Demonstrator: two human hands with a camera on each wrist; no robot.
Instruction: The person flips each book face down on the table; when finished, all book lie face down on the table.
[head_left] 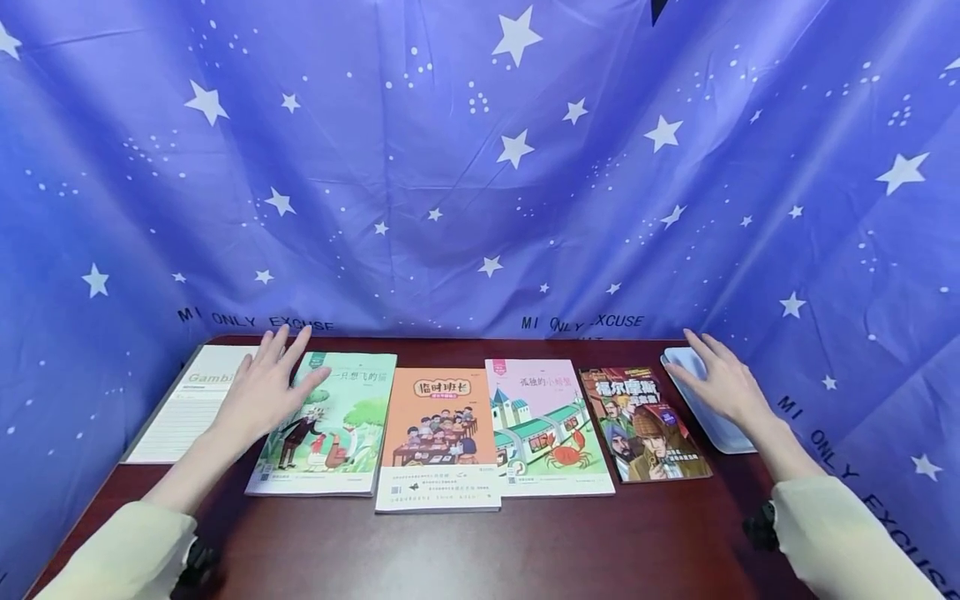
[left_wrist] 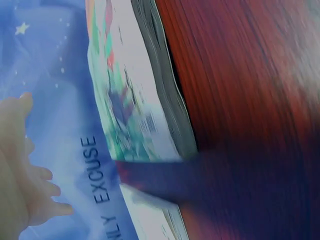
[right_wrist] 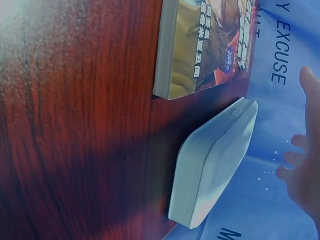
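Note:
My left hand (head_left: 272, 390) is spread with fingers straight, raised between a white notebook (head_left: 176, 425) and a green-covered book (head_left: 345, 442); it holds nothing. The left wrist view shows that hand (left_wrist: 22, 185) apart from the green book (left_wrist: 135, 100). On the other side, my right hand (head_left: 722, 385) also has its fingers extended and holds nothing. It overlaps a pale blue shallow box (head_left: 701, 417) in the head view. From the right wrist, the hand (right_wrist: 306, 160) appears apart from the box (right_wrist: 215, 165). A detective comic book (head_left: 645, 442) lies left of it.
An orange book (head_left: 438, 417) and a pink book with a crab (head_left: 551, 417) lie in the middle of the row, their edges overlapping. The dark red wooden table (head_left: 450, 558) extends in front. A blue starry curtain (head_left: 420, 167) hangs behind and along both sides.

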